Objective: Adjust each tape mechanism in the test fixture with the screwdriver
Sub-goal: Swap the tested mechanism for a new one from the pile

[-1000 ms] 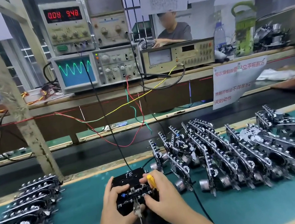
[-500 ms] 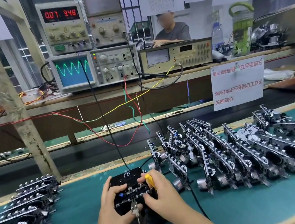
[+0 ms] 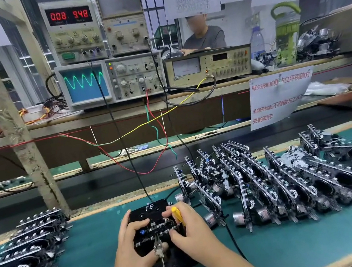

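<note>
At lower centre of the frame, a black test fixture (image 3: 149, 212) sits on the green bench mat (image 3: 295, 243), a tape mechanism (image 3: 160, 230) seated in it. The left hand (image 3: 129, 247) grips its left edge, fingers curled over. The right hand (image 3: 191, 229), touching its right side, holds a yellow-handled screwdriver (image 3: 177, 214).

The test fixture (image 3: 150, 212) sits near the bench's (image 3: 295, 249) front edge, about midway along it, with a tape mechanism (image 3: 158, 231) on it. The left hand (image 3: 130, 249) is at its left side, the right hand (image 3: 192, 231) with the screwdriver (image 3: 177, 214) at its right. A row of mechanisms (image 3: 271, 179) stands to the right, a stack (image 3: 23, 252) towards the left edge. Behind, on a raised shelf (image 3: 123, 111), the oscilloscope (image 3: 109, 81) sits under the power supply (image 3: 72, 30), a meter (image 3: 206, 66) to its right.
</note>
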A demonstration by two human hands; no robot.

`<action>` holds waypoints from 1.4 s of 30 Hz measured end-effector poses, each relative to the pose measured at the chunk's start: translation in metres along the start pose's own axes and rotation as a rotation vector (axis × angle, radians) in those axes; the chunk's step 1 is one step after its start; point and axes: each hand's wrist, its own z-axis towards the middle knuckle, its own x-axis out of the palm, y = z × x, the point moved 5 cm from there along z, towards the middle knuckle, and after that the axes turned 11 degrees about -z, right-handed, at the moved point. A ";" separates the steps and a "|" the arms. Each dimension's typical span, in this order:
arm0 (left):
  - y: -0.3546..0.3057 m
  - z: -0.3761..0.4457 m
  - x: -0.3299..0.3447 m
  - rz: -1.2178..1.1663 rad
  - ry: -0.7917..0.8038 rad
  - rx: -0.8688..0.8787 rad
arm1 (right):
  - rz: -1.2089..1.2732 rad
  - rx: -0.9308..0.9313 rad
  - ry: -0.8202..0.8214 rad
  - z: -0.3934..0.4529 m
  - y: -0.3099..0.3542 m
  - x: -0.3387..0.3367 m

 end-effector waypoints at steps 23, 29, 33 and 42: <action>-0.006 0.005 -0.003 0.073 -0.001 -0.015 | 0.069 0.076 0.041 -0.008 0.010 -0.035; -0.026 0.017 -0.016 0.173 0.145 -0.056 | 0.115 0.122 -0.155 -0.020 0.001 -0.076; -0.048 0.048 -0.001 0.537 0.328 0.004 | 0.146 0.212 -0.301 -0.018 0.001 -0.092; -0.056 0.073 0.017 0.643 0.502 0.007 | 0.294 0.205 -0.454 -0.017 0.011 -0.094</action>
